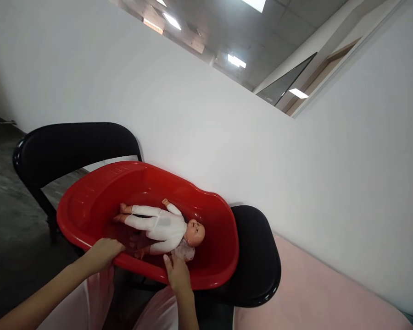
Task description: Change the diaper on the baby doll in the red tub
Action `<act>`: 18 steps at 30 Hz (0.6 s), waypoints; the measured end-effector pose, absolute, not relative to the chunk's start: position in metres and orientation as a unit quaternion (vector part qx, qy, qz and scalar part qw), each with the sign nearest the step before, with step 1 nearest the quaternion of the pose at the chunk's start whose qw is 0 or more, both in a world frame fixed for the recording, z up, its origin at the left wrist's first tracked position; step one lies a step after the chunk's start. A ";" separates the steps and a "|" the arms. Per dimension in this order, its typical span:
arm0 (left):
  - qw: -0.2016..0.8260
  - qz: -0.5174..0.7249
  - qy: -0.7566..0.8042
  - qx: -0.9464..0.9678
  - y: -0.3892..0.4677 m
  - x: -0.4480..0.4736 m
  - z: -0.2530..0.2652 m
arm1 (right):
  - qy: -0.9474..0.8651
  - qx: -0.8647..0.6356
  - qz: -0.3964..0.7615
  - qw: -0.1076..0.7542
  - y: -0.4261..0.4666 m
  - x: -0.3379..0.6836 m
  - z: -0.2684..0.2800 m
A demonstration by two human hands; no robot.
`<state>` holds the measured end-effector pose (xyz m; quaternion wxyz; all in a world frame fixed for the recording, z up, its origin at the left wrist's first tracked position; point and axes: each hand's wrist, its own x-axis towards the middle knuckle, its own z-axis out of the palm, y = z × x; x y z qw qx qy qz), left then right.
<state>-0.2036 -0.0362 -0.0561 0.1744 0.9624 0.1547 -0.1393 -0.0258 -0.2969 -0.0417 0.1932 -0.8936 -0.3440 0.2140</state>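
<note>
A red plastic baby tub [89, 197] rests across two black chairs. Inside it a baby doll [160, 227] in a white suit lies on its back, head to the right. My left hand [103, 254] rests over the tub's near rim, fingers curled on the edge. My right hand [178, 274] grips the near rim just below the doll's head, thumb pointing into the tub. Neither hand touches the doll.
One black chair [72, 146] stands under the tub's left end, another black chair [261, 261] under its right end. A white wall runs behind. A pink surface [313, 293] lies at the lower right. Grey floor shows at the left.
</note>
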 end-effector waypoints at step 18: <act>0.153 -0.117 0.143 0.971 -0.046 -0.211 -0.019 | -0.364 -0.919 0.097 0.114 -0.322 -0.073 -0.046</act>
